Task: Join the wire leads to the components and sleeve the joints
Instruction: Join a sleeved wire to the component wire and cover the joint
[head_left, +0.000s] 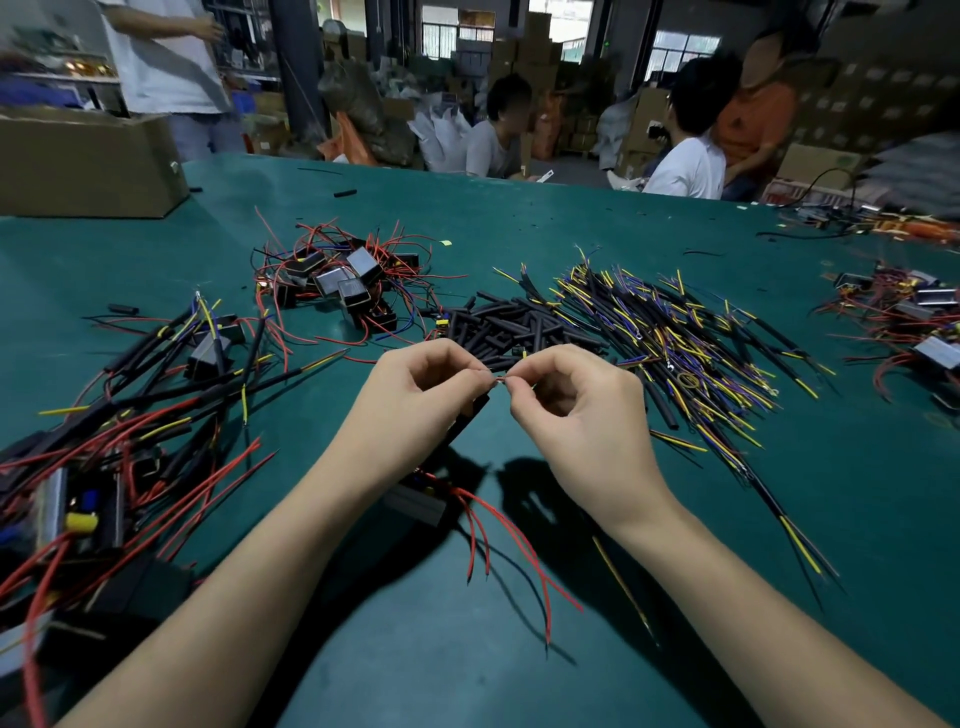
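centrally, above the green table (519, 218), the left hand (415, 400) and right hand (571, 405) meet fingertip to fingertip, each pinching an end of what looks like a bare wire joint (500, 381). a black component (421, 501) with red leads (498, 540) hangs below the left hand; black sleeves (509, 325) lie piled just beyond.

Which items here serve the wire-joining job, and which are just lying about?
Job: left hand and right hand pinching wire ends; black component; sleeve pile; wire-lead pile.
Lying about: cardboard box; stray tube.
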